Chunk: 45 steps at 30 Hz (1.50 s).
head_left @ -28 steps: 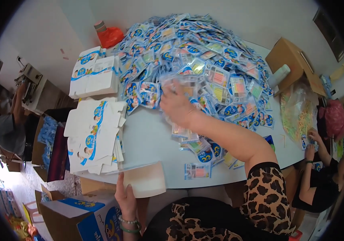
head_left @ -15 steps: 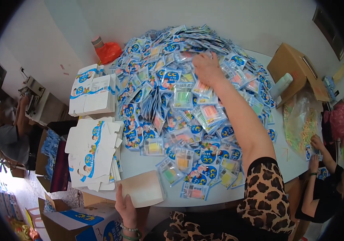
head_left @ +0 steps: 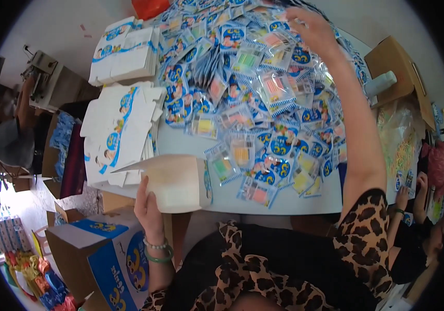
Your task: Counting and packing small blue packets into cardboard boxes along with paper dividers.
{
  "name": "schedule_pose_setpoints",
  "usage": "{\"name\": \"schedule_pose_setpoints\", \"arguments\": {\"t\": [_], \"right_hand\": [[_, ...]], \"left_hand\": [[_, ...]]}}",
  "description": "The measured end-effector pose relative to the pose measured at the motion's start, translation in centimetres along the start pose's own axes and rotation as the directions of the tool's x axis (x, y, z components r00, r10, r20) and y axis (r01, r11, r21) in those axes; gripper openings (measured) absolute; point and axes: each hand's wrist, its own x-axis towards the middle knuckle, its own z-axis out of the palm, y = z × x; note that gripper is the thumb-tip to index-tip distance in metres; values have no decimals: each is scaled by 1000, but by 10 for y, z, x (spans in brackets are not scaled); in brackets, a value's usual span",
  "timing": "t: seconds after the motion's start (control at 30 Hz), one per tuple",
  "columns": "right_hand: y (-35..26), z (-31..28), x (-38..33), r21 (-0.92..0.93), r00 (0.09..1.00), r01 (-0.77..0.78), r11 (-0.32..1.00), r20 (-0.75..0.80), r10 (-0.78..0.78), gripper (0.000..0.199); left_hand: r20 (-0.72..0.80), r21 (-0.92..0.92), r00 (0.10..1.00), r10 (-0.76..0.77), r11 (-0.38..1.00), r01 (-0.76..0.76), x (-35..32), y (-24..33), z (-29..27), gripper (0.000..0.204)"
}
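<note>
My left hand (head_left: pixel 149 210), with a bead bracelet and a green bangle at the wrist, grips the side of a small white carton (head_left: pixel 172 184) at the table's front edge. The carton's pale inside faces up, and a flap sticks out to the left. My right hand (head_left: pixel 315 33) is stretched far over a big heap of small clear-and-blue packets (head_left: pixel 276 90). Its fingers are apart and curved over the heap's far right, with nothing visible in them. Pink, yellow and green contents show through the packets.
Flat printed cartons (head_left: pixel 115 135) lie stacked at the left, with more cartons (head_left: pixel 128 52) behind. A brown cardboard box (head_left: pixel 400 78) and a pale bottle (head_left: pixel 381 83) stand at the right. A large printed box (head_left: pixel 113 259) sits below left. Other people work at both sides.
The view has shifted, so the table sits higher in the picture. My right hand has moved right over the heap, its fingers opening out. The carton in my left hand is tilted differently, its flap now showing.
</note>
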Motion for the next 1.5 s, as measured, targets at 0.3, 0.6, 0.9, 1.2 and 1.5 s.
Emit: {"name": "schedule_pose_setpoints", "arguments": {"t": [0.3, 0.6, 0.9, 1.2, 1.5], "right_hand": [[-262, 60, -262, 226, 713, 176, 958, 641, -283, 51], [-264, 57, -303, -318, 735, -553, 770, 249, 630, 61], [-260, 88, -241, 100, 642, -761, 641, 264, 720, 36], [-248, 60, -249, 235, 647, -754, 614, 427, 631, 29], [-250, 103, -224, 312, 685, -728, 610, 305, 662, 23]], "left_hand": [[-30, 274, 975, 221, 940, -205, -23, -12, 4, 37], [-98, 752, 763, 639, 549, -364, -25, 5, 18, 30], [527, 430, 717, 457, 584, -688, -85, 5, 82, 35], [393, 583, 908, 148, 724, -370, -64, -8, 129, 35], [342, 468, 913, 223, 802, -371, -69, -20, 111, 20]]}}
